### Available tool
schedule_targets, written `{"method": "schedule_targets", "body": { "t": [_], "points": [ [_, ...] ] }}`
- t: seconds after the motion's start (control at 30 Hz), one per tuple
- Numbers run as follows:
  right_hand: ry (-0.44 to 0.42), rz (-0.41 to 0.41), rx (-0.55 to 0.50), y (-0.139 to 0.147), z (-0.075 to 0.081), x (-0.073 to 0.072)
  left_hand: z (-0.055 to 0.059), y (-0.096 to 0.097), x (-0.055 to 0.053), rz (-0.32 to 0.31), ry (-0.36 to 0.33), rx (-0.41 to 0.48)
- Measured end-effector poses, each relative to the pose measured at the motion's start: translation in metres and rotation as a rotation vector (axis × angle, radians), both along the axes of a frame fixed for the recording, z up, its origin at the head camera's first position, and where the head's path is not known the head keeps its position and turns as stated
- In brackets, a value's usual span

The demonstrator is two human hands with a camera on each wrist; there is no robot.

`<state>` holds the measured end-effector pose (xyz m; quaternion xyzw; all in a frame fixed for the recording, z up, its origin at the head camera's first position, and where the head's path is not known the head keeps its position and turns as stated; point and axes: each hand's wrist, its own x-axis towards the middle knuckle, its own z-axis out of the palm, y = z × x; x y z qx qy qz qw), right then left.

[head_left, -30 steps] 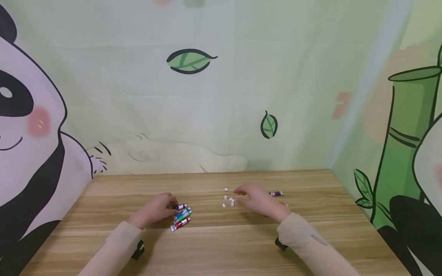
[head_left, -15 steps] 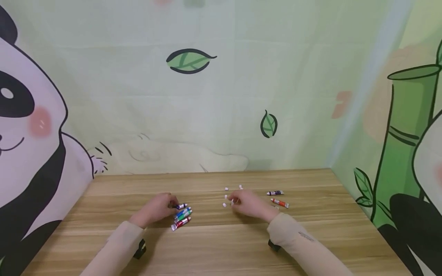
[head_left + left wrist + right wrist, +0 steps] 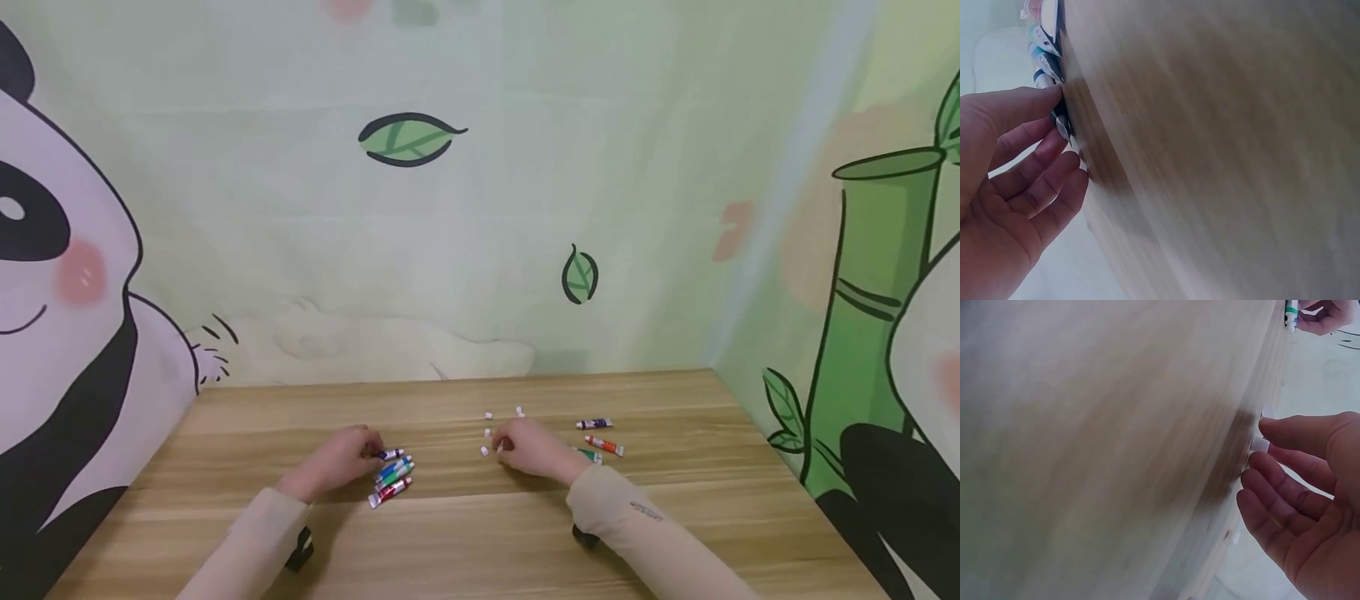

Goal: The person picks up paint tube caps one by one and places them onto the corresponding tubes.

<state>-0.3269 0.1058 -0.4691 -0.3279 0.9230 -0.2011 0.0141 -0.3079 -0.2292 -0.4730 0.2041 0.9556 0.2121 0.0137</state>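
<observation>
My left hand point(image 3: 341, 457) rests at the left and pinches the end of a dark purple paint tube point(image 3: 392, 454) between thumb and fingers. Below that tube lie a blue paint tube point(image 3: 393, 467), a green paint tube point(image 3: 397, 475) and a red paint tube point(image 3: 391, 492), side by side and slanted. My right hand point(image 3: 536, 450) is low over the table among small white pieces. In the right wrist view its thumb and index finger pinch one short white cylinder point(image 3: 1260, 444). From the head, the fingers mostly hide that piece.
Several loose white pieces, such as one white piece point(image 3: 489, 416), lie around the right hand. Right of it are another purple tube point(image 3: 594, 424), an orange-red tube point(image 3: 604, 446) and a partly covered green tube point(image 3: 590, 456). A printed cloth wall point(image 3: 465, 233) borders the wooden table point(image 3: 450, 550).
My right hand has moved left and its fingers have closed in on a white piece, uncovering the tubes at the right. My left hand has kept its place on the purple tube.
</observation>
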Motion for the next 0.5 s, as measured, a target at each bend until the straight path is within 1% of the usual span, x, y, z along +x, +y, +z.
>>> {"method": "schedule_targets", "body": {
  "t": [0.07, 0.2, 0.43, 0.5],
  "points": [
    [-0.004, -0.015, 0.005, -0.0012, 0.0003, -0.0004, 0.0016, 0.0003, 0.0000, -0.011, 0.002, 0.004],
    [0.009, -0.012, 0.019, -0.0028, 0.0024, 0.0000, 0.0029, -0.0009, 0.0001, -0.026, 0.003, -0.001],
    [-0.004, -0.026, 0.017, -0.0055, 0.0018, -0.0003, -0.0001, -0.0058, -0.0009, -0.056, 0.016, -0.008],
    [0.000, -0.024, 0.011, -0.0057, 0.0014, -0.0008, -0.0003, -0.0066, -0.0014, -0.056, 0.008, -0.009]
  ]
}}
